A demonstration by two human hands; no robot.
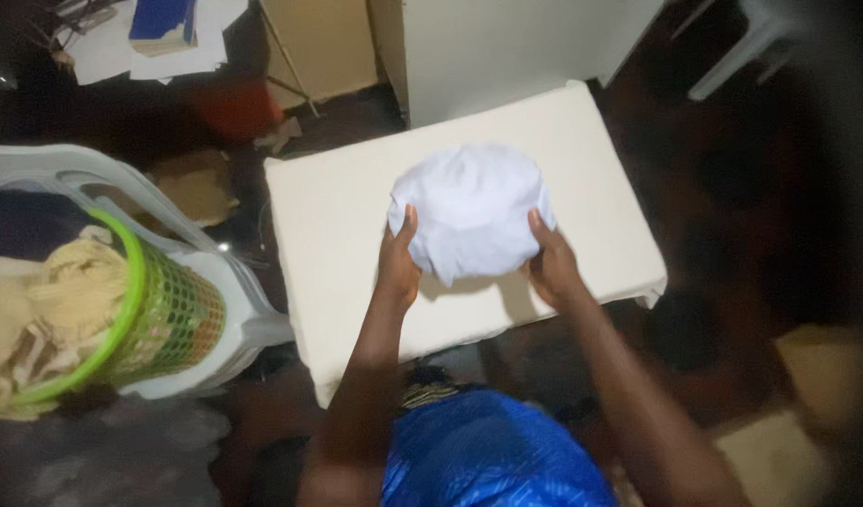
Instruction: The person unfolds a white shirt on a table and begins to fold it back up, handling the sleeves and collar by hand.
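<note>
Head view: 1 frame, looking down, dim and a bit blurred.
White cloth (469, 211): bundled, rounded lump, on the cream tabletop (328, 216), near its front-centre; held from both sides.
Left hand (397, 263): grips cloth's left edge, thumb up on the fabric, fingers (408, 225) curled under it, grasping the cloth.
Right hand (552, 263): grips cloth's right edge, fingers (537, 225) closed on the fabric.
Around: white plastic chair (215, 272) just left of tabletop, touching or nearly so, can't tell which. White chair leg (732, 61) top right, well apart. Pale cabinet (507, 47) behind tabletop's far edge. Papers and blue book (164, 23) on dark floor, top left.
In the way: nothing over the cloth except the 2 hands; forearms cross tabletop's near edge.
Containers: green mesh basket (164, 319) on the white chair, tilted, w/ cream fabric (46, 319) heaped inside and spilling over rim.
Near: blue patterned garment (493, 451) on the person, bottom centre.
</note>
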